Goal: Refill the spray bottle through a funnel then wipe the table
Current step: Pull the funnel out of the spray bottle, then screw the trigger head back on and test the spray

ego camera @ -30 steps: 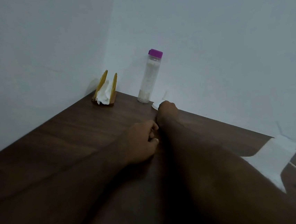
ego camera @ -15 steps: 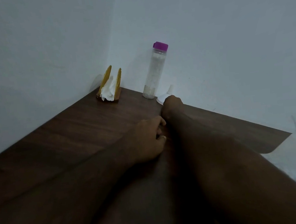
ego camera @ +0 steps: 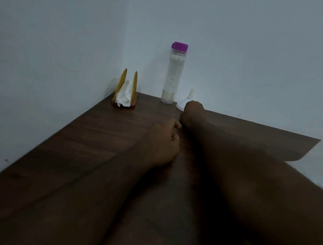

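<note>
Head view: right hand [ego camera: 193, 109] is touching the white funnel [ego camera: 181, 104] sitting by the wall beside the purple-capped bottle [ego camera: 172, 76]; grip hidden, cannot tell. Left hand [ego camera: 162, 142] is resting loosely curled, empty, on the table [ego camera: 80, 150]. Refilling, wiping apparently both pending.

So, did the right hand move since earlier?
No. The right hand stays at the funnel, just right of the purple-capped bottle; the camera shifted.
</note>
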